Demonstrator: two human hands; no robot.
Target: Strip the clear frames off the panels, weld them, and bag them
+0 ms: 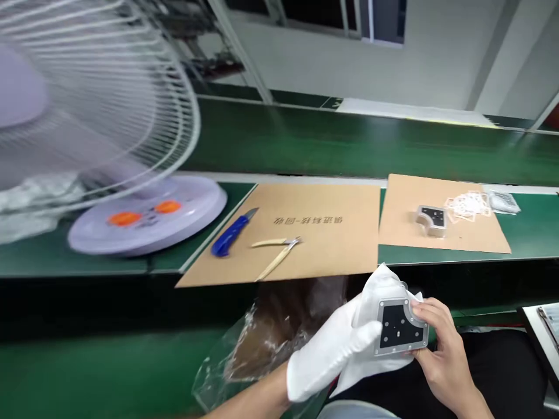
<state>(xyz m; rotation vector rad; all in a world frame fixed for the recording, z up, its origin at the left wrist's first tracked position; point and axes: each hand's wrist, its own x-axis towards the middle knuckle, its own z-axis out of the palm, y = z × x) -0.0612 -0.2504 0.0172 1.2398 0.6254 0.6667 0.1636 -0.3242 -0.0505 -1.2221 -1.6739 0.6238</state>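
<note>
My left hand (332,349), in a white glove, and my bare right hand (441,349) together hold a small black panel with a silver rim (399,329) over my lap. A white cloth (378,285) lies under and behind the panel, held in the gloved hand. The gloved thumb presses on the panel's left edge. My right fingers grip its right edge. A second such part (431,218) lies on the right cardboard sheet (437,238).
A white desk fan (144,215) stands at the left. A blue utility knife (229,233) and tan-handled cutters (277,253) lie on the big cardboard sheet (327,244). White cut-out frames (469,205) and a small bag (503,201) lie at the right. A clear plastic bag (262,343) hangs below the bench.
</note>
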